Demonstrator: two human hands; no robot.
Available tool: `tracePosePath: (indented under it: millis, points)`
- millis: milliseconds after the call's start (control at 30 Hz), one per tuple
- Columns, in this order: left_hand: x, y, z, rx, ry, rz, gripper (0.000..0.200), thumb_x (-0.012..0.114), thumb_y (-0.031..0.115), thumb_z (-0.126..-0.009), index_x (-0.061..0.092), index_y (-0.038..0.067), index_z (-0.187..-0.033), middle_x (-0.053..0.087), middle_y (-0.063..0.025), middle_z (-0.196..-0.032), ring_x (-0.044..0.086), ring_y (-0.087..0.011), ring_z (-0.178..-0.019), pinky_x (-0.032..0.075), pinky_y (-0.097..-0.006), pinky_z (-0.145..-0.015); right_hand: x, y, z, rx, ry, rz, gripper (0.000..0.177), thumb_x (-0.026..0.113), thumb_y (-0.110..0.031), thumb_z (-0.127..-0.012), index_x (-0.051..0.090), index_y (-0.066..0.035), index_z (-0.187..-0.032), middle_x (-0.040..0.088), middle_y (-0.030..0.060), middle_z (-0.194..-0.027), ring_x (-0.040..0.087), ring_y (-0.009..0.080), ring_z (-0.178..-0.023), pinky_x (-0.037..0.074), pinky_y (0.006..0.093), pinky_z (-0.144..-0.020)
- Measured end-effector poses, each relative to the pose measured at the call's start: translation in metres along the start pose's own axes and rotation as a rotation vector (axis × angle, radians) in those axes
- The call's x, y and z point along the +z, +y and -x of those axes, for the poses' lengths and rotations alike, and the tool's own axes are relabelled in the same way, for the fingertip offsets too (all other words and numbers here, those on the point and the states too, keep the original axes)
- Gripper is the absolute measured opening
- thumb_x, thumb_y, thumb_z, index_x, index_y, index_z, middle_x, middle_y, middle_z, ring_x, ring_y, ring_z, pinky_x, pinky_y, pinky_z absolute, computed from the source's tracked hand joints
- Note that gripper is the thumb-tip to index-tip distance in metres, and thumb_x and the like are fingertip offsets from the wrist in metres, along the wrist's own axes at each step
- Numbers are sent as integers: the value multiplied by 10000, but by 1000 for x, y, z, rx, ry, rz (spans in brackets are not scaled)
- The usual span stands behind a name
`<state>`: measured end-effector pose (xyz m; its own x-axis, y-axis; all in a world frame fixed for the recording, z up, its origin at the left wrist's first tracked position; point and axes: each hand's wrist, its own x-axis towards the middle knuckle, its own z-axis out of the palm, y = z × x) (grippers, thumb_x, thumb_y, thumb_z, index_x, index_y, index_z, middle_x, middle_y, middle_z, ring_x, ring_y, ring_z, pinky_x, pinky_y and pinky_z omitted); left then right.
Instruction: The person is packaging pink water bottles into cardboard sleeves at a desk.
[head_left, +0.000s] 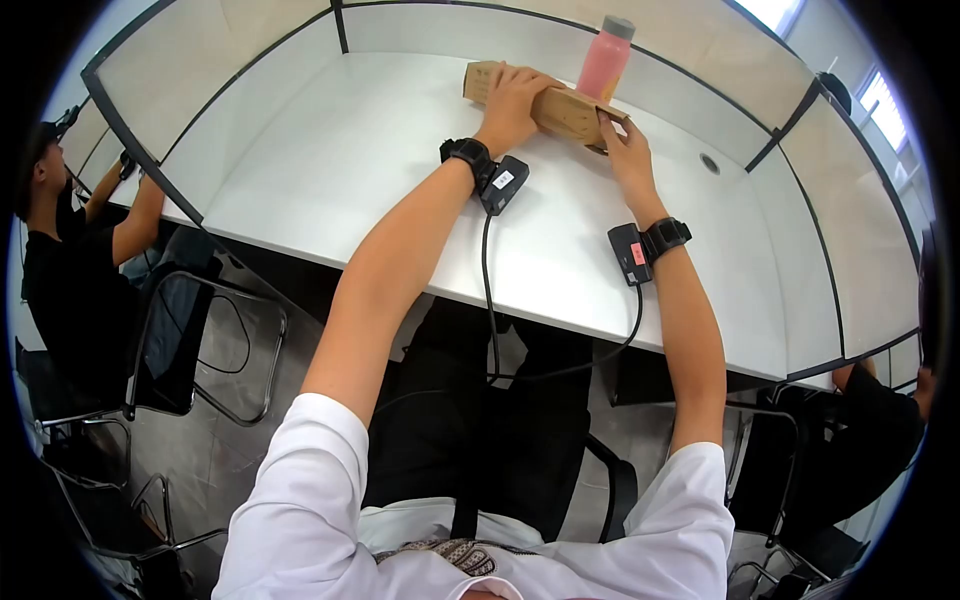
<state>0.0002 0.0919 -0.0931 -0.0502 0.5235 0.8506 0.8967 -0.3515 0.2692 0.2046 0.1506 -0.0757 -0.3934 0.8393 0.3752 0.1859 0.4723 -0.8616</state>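
A long brown cardboard box [568, 112] lies on the white desk, toward its back. My left hand [512, 105] is laid over the box left of its middle, with the fingers wrapped over the top. At the box's right end, my right hand [626, 150] grips the edge by an end flap, thumb and fingers closed on the cardboard. Just behind the box stands a pink bottle [606, 62] with a grey cap, upright; its base is partly hidden by the box. Neither hand touches the bottle.
Low partition panels [262, 75] edge the white desk [400, 110]. A round cable hole [709, 162] is at the right. Cables [487, 270] hang from black devices on both my wrists. One person [85, 260] sits at the left, another [860, 430] at the right.
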Motion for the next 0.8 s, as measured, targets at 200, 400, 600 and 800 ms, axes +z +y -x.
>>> tracePosePath:
  millis: [200, 400, 600, 800]
  points:
    - [-2, 0, -1, 27, -35, -31, 609, 789, 15, -600, 665, 223, -1158, 631, -13, -1138, 502, -254, -1195, 179, -511, -1173, 0, -23, 14, 150, -13, -126, 467, 662, -443, -900, 578, -62, -1157, 644, 44, -939, 514, 79, -706, 399, 228, -597]
    - [4, -3, 1, 58, -53, -62, 620, 843, 70, -595, 660, 228, -1166, 630, -15, -1130, 505, -254, -1202, 186, -515, -1166, -1, -18, 13, 251, -63, -218, 410, 673, -342, -864, 536, -87, -1154, 576, 3, -851, 505, 91, -731, 398, 242, -648]
    - [1, -6, -3, -5, 7, -55, 629, 830, 54, -596, 654, 223, -1176, 621, -22, -1169, 500, -261, -1202, 217, -500, -1150, -4, -8, 1, 15, 122, -253, 404, 694, -273, -828, 546, -34, -1118, 572, 48, -798, 527, 129, -718, 433, 276, -689]
    - [-12, -3, -3, -98, 171, -58, 545, 733, -3, -650, 666, 207, -1148, 625, -19, -1163, 500, -258, -1192, 238, -459, -1116, -23, -17, -1, -217, 455, -238, 333, 670, -174, -862, 536, -11, -1118, 625, 79, -833, 545, 126, -718, 438, 269, -696]
